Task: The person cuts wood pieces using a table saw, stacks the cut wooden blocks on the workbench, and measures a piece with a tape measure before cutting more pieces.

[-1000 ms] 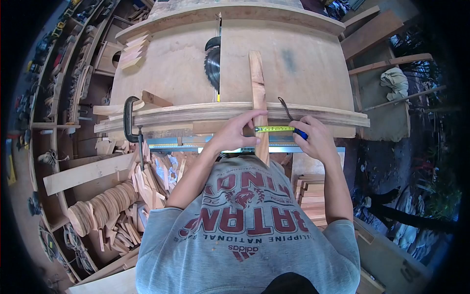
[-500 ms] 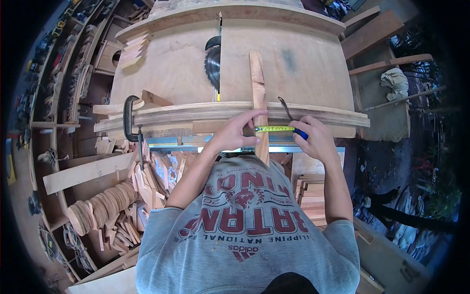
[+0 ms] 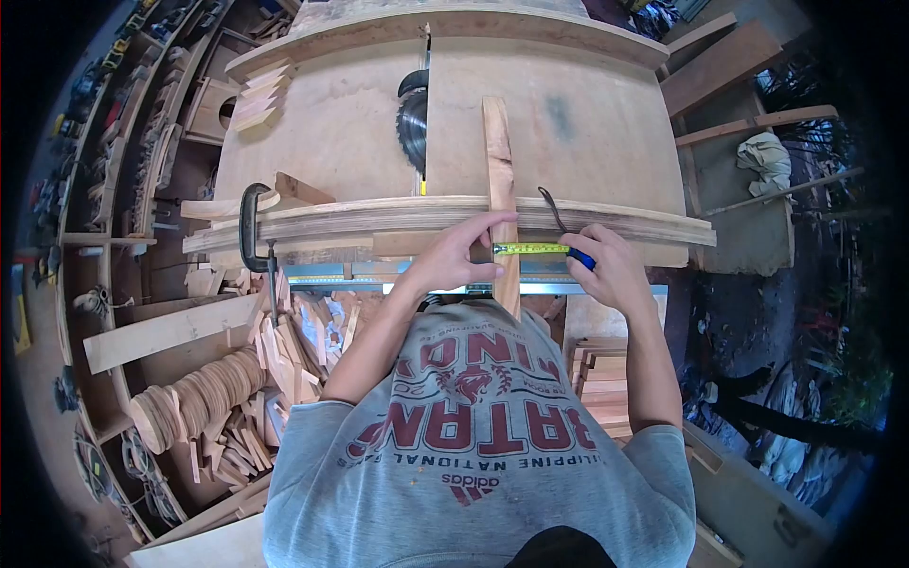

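Observation:
A narrow wooden strip (image 3: 499, 151) lies lengthwise across the front fence (image 3: 379, 223), its near end by my shirt. My left hand (image 3: 461, 254) grips the strip's left edge, thumb and fingers curved at the spot where the tape's end sits. In my right hand (image 3: 606, 268) is a tape measure (image 3: 581, 257) with a dark blue case. Its yellow blade (image 3: 532, 249) is pulled out a short way, reaching leftward across the strip to my left fingers. A dark wrist strap (image 3: 551, 208) hangs from the case over the fence.
A circular saw blade (image 3: 412, 131) stands up through the plywood table (image 3: 559, 85) beyond the fence. A C-clamp (image 3: 249, 227) holds the fence at left. Small wood pieces (image 3: 262, 95) sit at the far left; offcuts (image 3: 227, 450) and round wooden discs (image 3: 194, 402) lie below left.

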